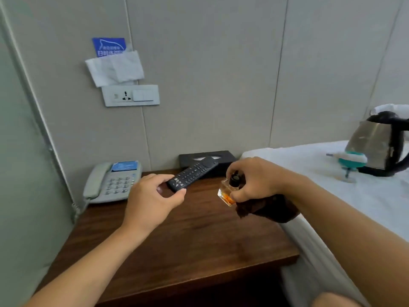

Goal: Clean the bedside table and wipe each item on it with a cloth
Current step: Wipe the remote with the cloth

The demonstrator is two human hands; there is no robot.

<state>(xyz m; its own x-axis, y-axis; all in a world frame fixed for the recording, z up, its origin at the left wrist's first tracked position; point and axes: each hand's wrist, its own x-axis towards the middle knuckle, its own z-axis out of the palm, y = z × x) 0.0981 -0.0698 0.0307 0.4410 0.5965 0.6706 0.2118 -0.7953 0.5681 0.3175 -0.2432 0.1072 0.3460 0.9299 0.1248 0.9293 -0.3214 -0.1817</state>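
The dark wooden bedside table fills the middle of the head view. My left hand grips the near end of a black remote control and holds it raised above the table. My right hand holds a small square glass bottle with a black cap and amber liquid. A dark brown cloth hangs bunched under that hand. A grey telephone sits at the table's back left. A black tissue box stands against the wall.
A bed with a white sheet borders the table on the right. A steel kettle and a teal and white object rest on it. A wall socket panel and a paper pouch hang above the telephone.
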